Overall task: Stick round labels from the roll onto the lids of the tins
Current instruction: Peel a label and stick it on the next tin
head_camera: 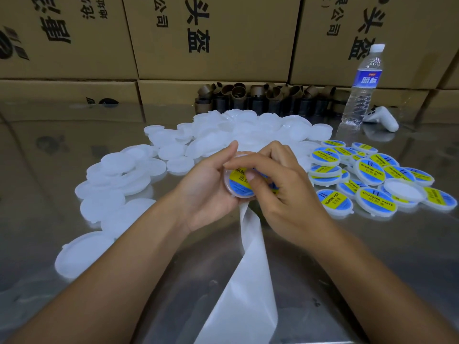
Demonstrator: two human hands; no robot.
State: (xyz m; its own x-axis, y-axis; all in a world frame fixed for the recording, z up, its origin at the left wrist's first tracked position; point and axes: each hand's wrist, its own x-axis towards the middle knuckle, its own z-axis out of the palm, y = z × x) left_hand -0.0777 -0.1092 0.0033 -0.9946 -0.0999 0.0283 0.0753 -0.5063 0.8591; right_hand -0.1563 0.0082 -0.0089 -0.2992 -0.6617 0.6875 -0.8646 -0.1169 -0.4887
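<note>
My left hand (208, 184) grips a round white lid (238, 188) by its edge above the middle of the steel table. A blue and yellow round label (240, 181) lies on that lid. My right hand (280, 184) bends over it, with its thumb pressing on the label. The white backing strip (250, 264) of the label roll hangs from under the lid toward the near edge; the roll itself is hidden. Several bare white lids (129, 170) lie heaped left and behind. Several labelled lids (372, 177) are piled to the right.
A water bottle (362, 83) stands at the back right beside a white handheld device (382, 117). Several empty cardboard roll cores (260, 98) line the back. Printed cardboard boxes (213, 38) form a wall behind the shiny steel table (49, 150).
</note>
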